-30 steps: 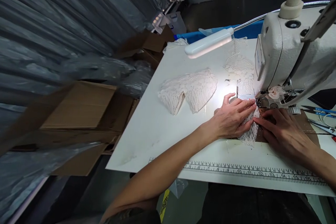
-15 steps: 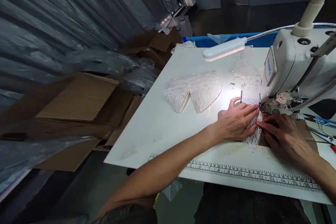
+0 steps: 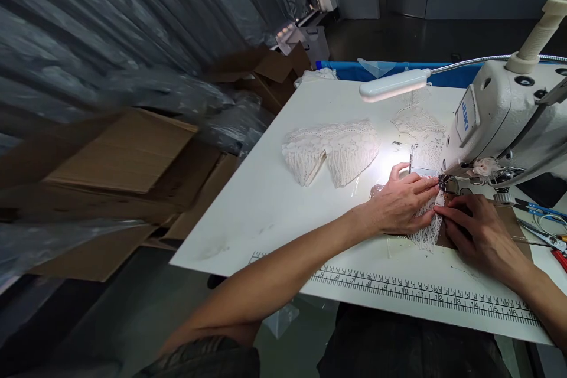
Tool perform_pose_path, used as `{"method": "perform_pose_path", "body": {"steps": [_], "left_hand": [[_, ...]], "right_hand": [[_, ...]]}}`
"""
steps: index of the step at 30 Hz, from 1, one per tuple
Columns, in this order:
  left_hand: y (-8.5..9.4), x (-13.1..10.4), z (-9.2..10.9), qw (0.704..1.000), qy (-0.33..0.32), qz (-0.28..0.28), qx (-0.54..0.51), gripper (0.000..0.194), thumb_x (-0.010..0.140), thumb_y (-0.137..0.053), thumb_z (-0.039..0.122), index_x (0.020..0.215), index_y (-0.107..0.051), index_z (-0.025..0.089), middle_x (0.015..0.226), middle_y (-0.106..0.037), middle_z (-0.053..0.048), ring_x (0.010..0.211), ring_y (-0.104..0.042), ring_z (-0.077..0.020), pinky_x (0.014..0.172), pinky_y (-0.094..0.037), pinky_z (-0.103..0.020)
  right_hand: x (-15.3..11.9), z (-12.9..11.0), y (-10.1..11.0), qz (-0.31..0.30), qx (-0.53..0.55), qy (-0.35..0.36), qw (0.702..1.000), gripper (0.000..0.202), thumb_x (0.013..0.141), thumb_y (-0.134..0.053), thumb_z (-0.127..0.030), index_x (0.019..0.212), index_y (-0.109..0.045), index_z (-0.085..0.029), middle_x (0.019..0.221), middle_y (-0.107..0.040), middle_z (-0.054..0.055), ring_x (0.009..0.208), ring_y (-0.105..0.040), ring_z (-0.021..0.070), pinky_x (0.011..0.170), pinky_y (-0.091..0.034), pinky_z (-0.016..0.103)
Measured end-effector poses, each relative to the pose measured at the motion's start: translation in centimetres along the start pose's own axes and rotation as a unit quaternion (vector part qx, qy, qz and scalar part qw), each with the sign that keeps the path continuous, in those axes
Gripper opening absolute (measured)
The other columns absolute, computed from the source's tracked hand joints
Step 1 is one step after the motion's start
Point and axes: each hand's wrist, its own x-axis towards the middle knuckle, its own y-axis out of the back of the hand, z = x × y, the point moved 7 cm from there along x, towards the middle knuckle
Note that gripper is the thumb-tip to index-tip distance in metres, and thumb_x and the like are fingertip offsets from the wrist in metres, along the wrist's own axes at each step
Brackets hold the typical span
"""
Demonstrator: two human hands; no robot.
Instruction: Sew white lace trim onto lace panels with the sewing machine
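Note:
A strip of white lace (image 3: 426, 240) lies under the needle area of a white sewing machine (image 3: 498, 112). My left hand (image 3: 401, 204) rests flat on the lace just left of the presser foot (image 3: 443, 182), its fingers spread. On the right, my right hand (image 3: 481, 227) has thumb and index finger pinched together at the lace's right edge, close in front of the foot. More lace (image 3: 419, 121) stretches behind the needle area. A folded white lace piece (image 3: 330, 150) with a V-shaped gap lies on the table to the left.
A lit lamp (image 3: 394, 85) hangs over the white table (image 3: 266, 218). Scissors (image 3: 543, 235) and blue-handled snips (image 3: 540, 209) lie at the right. A printed ruler (image 3: 420, 294) runs along the front edge. Cardboard boxes (image 3: 124, 153) stand left of the table.
The camera view has shifted slightly, so the machine sits a little lower and farther right. Both hands keep nearly the same pose on the lace.

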Motion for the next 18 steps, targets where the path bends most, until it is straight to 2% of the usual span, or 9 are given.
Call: {"method": "perform_pose_path", "body": {"steps": [5, 11, 18], "left_hand": [[0.01, -0.12, -0.03, 1.000, 0.001, -0.004, -0.002, 0.040, 0.100, -0.043, 0.038, 0.126, -0.062, 0.014, 0.143, -0.059, -0.011, 0.104, -0.061, -0.0245, 0.104, -0.038, -0.050], [-0.02, -0.23, 0.19, 1.000, -0.011, 0.009, 0.017, 0.044, 0.101, -0.039, 0.038, 0.127, -0.062, 0.011, 0.140, -0.060, -0.013, 0.104, -0.061, -0.0251, 0.111, -0.031, -0.054], [-0.04, -0.08, -0.08, 0.999, -0.029, -0.002, 0.024, 0.041, 0.101, -0.040, 0.037, 0.126, -0.064, 0.014, 0.140, -0.060, -0.013, 0.099, -0.062, -0.0244, 0.106, -0.035, -0.052]], "right_hand": [[0.25, -0.15, 0.30, 0.009, -0.005, 0.016, 1.000, 0.028, 0.100, -0.045, -0.025, 0.111, -0.071, -0.023, 0.100, -0.061, 0.011, 0.087, -0.059, 0.0245, 0.072, -0.052, 0.039], [0.25, -0.05, 0.45, 0.017, 0.018, 0.018, 1.000, 0.028, 0.100, -0.047, -0.025, 0.109, -0.073, -0.023, 0.100, -0.061, 0.011, 0.087, -0.060, 0.0236, 0.072, -0.053, 0.039], [0.15, 0.05, 0.46, 0.018, 0.027, 0.017, 0.999, 0.029, 0.099, -0.048, -0.024, 0.111, -0.075, -0.024, 0.099, -0.062, 0.011, 0.089, -0.061, 0.0244, 0.071, -0.054, 0.038]]}}
